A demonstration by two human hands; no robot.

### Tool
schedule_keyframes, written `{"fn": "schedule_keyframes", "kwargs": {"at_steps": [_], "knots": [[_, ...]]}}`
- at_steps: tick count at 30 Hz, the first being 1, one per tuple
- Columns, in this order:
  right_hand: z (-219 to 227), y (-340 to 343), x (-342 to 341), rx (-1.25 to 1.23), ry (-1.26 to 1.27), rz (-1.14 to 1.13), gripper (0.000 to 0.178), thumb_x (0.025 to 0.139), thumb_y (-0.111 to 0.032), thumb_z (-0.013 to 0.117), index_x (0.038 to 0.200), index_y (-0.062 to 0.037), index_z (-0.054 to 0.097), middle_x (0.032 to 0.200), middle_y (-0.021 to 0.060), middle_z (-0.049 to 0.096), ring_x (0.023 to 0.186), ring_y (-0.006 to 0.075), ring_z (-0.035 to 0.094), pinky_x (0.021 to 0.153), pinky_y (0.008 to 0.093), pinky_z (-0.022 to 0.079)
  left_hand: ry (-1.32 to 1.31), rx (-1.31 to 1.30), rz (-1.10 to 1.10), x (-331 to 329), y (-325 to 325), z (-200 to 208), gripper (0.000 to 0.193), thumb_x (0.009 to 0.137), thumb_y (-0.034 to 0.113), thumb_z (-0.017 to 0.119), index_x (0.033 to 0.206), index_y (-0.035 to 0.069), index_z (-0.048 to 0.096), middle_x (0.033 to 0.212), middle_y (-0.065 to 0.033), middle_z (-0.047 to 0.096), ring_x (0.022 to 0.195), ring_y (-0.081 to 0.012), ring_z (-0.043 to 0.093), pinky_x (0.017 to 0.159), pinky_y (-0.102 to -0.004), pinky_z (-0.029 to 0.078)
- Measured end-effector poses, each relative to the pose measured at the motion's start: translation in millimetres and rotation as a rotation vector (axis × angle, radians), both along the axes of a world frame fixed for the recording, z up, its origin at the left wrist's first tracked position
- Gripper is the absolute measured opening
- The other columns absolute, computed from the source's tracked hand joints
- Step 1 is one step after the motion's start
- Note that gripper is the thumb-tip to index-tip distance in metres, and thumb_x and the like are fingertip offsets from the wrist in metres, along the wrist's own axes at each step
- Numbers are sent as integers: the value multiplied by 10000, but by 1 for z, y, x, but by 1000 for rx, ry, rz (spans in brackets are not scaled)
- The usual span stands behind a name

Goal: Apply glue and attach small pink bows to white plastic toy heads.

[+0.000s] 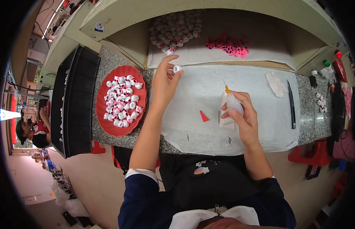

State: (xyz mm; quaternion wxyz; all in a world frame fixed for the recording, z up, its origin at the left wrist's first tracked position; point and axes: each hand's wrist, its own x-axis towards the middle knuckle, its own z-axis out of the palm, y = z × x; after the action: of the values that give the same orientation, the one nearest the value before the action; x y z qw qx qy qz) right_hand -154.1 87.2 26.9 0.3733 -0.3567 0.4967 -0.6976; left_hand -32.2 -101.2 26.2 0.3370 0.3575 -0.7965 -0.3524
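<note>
Between the thumb and fingers of my left hand point(165, 82) is a small white rounded piece point(177, 68) with a grey spot, held above the far left of the white paper sheet point(192, 99). My right hand point(244, 116) grips a white squeeze bottle point(234, 103) with an orange base and thin needle tip point(226, 88), pointing away from me. Under that hand lies a folded pale cloth or paper point(227, 123), partly hidden. A red triangular scrap point(204, 116) rests on the sheet between my hands.
Left of the sheet stands a red scalloped plate point(102, 116) heaped with white-and-pink pieces, beside a black tray point(83, 103). Under the shelf point(223, 15) are more white pieces point(175, 28) and pink parts point(232, 49). A black pen-like tool point(292, 107) and crumpled tissue point(276, 84) lie right.
</note>
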Motion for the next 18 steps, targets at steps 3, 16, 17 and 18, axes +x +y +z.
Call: {"fn": "schedule_keyframes", "kwargs": {"at_steps": [3,16,17,18], "knots": [[3,2,-2,28,-11,-27,266,731,-46,501,978,-1,412,948,78,423,789,157,495,594,264,455,125,185,-242,16,31,-7,290,730,45,567,1012,36,502,869,-75,548,733,-128,559,583,-258,444],[7,-5,10,-355,148,-297,363,565,-27,687,831,-29,439,797,79,438,661,124,464,556,227,390,868,884,-185,21,98,-21,340,716,-9,563,1035,-7,446,991,-123,520,861,-199,541,781,-324,445],[4,-4,11,-417,264,-276,377,557,-21,697,836,-30,444,795,85,442,638,126,469,555,229,397,859,882,-205,23,97,-22,340,708,3,571,1024,5,445,1000,-118,515,889,-204,529,783,-347,446],[1,-4,14,-480,374,-245,390,548,-15,707,841,-30,449,794,91,447,614,128,473,554,231,404,861,883,-187,25,96,-23,340,708,3,571,1024,5,445,1000,-118,515,889,-204,529,783,-347,446]]}}
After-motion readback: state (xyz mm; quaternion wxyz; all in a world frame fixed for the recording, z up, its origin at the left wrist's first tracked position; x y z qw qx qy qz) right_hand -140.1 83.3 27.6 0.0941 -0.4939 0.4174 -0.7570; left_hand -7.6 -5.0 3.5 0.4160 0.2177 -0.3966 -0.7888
